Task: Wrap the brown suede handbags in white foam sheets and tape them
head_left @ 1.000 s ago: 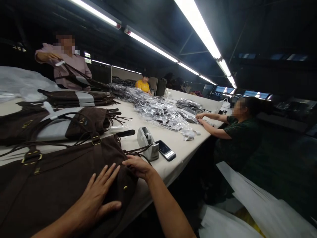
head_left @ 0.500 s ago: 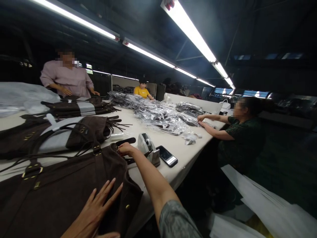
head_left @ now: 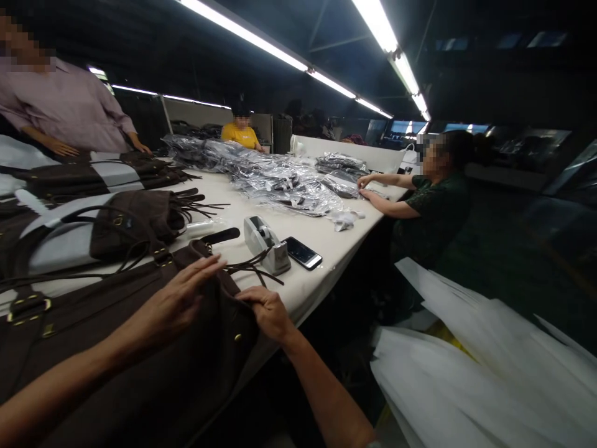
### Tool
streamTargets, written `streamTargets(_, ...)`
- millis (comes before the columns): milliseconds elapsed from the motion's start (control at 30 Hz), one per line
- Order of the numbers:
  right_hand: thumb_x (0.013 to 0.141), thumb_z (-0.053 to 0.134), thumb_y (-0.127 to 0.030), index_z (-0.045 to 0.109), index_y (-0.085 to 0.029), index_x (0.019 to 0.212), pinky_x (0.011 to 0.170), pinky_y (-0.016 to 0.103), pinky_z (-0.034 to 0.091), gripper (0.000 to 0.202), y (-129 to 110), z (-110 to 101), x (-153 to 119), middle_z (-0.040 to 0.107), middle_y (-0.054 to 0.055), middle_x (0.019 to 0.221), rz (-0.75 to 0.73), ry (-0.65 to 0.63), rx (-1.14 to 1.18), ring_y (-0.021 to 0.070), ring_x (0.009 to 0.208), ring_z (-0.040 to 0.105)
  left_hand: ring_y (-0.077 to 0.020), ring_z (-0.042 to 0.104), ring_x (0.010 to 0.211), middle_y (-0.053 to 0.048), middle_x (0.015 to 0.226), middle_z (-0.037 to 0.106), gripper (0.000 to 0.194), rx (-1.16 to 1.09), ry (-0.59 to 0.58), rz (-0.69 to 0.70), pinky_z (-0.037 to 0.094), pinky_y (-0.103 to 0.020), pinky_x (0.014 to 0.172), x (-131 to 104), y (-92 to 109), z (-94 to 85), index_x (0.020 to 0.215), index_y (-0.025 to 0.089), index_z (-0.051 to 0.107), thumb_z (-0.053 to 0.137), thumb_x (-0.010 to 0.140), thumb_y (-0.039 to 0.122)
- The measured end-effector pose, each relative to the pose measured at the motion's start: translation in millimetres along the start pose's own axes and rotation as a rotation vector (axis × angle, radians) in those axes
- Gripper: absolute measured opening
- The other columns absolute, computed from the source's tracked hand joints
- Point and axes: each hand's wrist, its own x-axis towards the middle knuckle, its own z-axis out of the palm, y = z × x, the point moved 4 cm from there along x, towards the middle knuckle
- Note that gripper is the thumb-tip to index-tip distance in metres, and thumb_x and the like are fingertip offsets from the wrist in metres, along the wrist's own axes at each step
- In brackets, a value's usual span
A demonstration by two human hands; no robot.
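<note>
A dark brown handbag (head_left: pixel 116 354) with brass-coloured fittings lies on its side at the near left of the table. My right hand (head_left: pixel 269 313) pinches the bag's side edge between thumb and fingers. Above the bag's upper corner, my left hand (head_left: pixel 186 292) is held flat, fingers stretched out and holding nothing; whether it touches the fabric I cannot tell. A dark strap end (head_left: pixel 221 236) and thin brown cords (head_left: pixel 259 269) stick out past that corner. Just beyond stands a grey tape dispenser (head_left: pixel 267 244), with a phone (head_left: pixel 303 252) beside it.
More brown bags with white wrapping (head_left: pixel 135 224) lie behind. Plastic-wrapped goods (head_left: pixel 280 180) are heaped along the pale table (head_left: pixel 219 186). White sheets (head_left: pixel 466 373) hang at the lower right, past the table edge. One co-worker (head_left: pixel 433 180) is at the right; two others stand across the table.
My right hand has come from the bag's top corner down to its side edge. My left hand has lifted from the bag's front towards the corner. The view has shifted right.
</note>
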Motion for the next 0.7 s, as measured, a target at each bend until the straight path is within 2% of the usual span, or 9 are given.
streamTargets(33, 0.08, 0.042, -0.002, 0.077, -0.02, 0.091, 0.099, 0.028, 0.05, 0.041, -2.8, -0.9, -12.5, 0.075, 0.003, 0.102, -0.016, 0.053, -0.009, 0.0142, 0.104, 0.067, -0.0251, 0.045, 0.139, -0.007, 0.143, 0.055, 0.048, 0.009, -0.083, 0.05, 0.041, -0.043, 0.114, 8.2, 1.9, 6.0, 0.126, 0.017, 0.06, 0.034, 0.086, 0.02)
streamTargets(100, 0.085, 0.044, -0.006, 0.076, -0.019, 0.097, 0.099, 0.029, 0.05, 0.037, -1.5, -7.3, -28.7, 0.074, 0.005, 0.105, 0.015, 0.201, -0.074, 0.016, 0.105, 0.067, -0.0236, 0.054, 0.126, -0.008, 0.12, 0.068, 0.038, 0.036, -0.219, 0.111, 0.047, -0.037, 0.106, 16.2, 3.4, 16.1, 0.099, 0.017, 0.067, 0.034, 0.082, 0.014)
streamTargets(200, 0.091, 0.053, -0.02, 0.073, -0.017, 0.1, 0.082, 0.031, 0.057, 0.022, 17.3, -22.6, -36.3, 0.074, 0.008, 0.095, 0.265, 0.323, -0.09, 0.0194, 0.088, 0.071, -0.0197, 0.055, 0.115, -0.006, 0.104, 0.07, 0.033, 0.077, -0.209, 0.112, 0.047, -0.029, 0.097, 12.9, -3.6, 12.1, 0.085, 0.018, 0.064, 0.032, 0.082, 0.009)
streamTargets(267, 0.094, 0.055, -0.03, 0.069, -0.016, 0.092, 0.062, 0.029, 0.057, 0.019, 31.9, -25.5, -32.8, 0.072, 0.006, 0.076, 0.459, 0.214, 0.034, 0.0182, 0.065, 0.069, -0.018, 0.055, 0.104, -0.005, 0.096, 0.069, 0.031, 0.089, -0.158, 0.102, 0.047, -0.025, 0.086, 6.2, -9.4, -1.3, 0.079, 0.019, 0.063, 0.033, 0.087, 0.015)
streamTargets(333, 0.096, 0.055, -0.036, 0.062, -0.017, 0.08, 0.05, 0.026, 0.053, 0.026, 39.7, -18.9, -24.8, 0.065, 0.002, 0.062, 0.593, 0.018, 0.186, 0.0157, 0.049, 0.063, -0.017, 0.053, 0.094, -0.004, 0.088, 0.066, 0.034, 0.108, -0.127, 0.1, 0.044, -0.024, 0.079, 0.7, -9.8, -17.9, 0.076, 0.02, 0.061, 0.031, 0.092, 0.021)
streamTargets(400, 0.096, 0.055, -0.039, 0.057, -0.016, 0.07, 0.046, 0.023, 0.049, 0.035, 41.8, -6.2, -15.3, 0.062, 0.001, 0.056, 0.707, -0.159, 0.31, 0.0143, 0.045, 0.06, -0.0167, 0.05, 0.089, -0.003, 0.084, 0.064, 0.036, 0.136, -0.118, 0.098, 0.041, -0.025, 0.077, -2.1, -2.4, -33.1, 0.074, 0.021, 0.06, 0.031, 0.094, 0.026)
streamTargets(500, 0.099, 0.05, -0.046, 0.059, -0.015, 0.068, 0.044, 0.022, 0.048, 0.045, 40.3, 13.0, -2.3, 0.06, 0.001, 0.056, 0.877, -0.28, 0.498, 0.0123, 0.044, 0.056, -0.0167, 0.048, 0.088, -0.002, 0.084, 0.064, 0.041, 0.18, -0.096, 0.07, 0.038, -0.026, 0.077, -3.0, 15.8, -47.7, 0.074, 0.023, 0.061, 0.029, 0.097, 0.032)
streamTargets(600, 0.097, 0.052, -0.051, 0.062, -0.016, 0.075, 0.045, 0.021, 0.048, 0.043, 35.5, 21.5, 7.6, 0.059, -0.002, 0.059, 0.937, -0.337, 0.649, 0.0102, 0.045, 0.052, -0.0163, 0.048, 0.086, 0.0, 0.084, 0.065, 0.042, 0.215, -0.087, 0.079, 0.036, -0.027, 0.076, -5.2, 27.6, -49.9, 0.075, 0.024, 0.062, 0.029, 0.098, 0.034)
streamTargets(700, 0.082, 0.076, -0.043, 0.062, -0.016, 0.074, 0.044, 0.018, 0.043, 0.032, 29.4, 19.0, 11.5, 0.058, -0.004, 0.061, 0.897, -0.435, 0.667, 0.0077, 0.047, 0.05, -0.0159, 0.049, 0.082, 0.0, 0.082, 0.064, 0.043, 0.236, -0.09, 0.132, 0.037, -0.027, 0.073, -7.1, 26.8, -46.4, 0.074, 0.024, 0.061, 0.026, 0.098, 0.032)
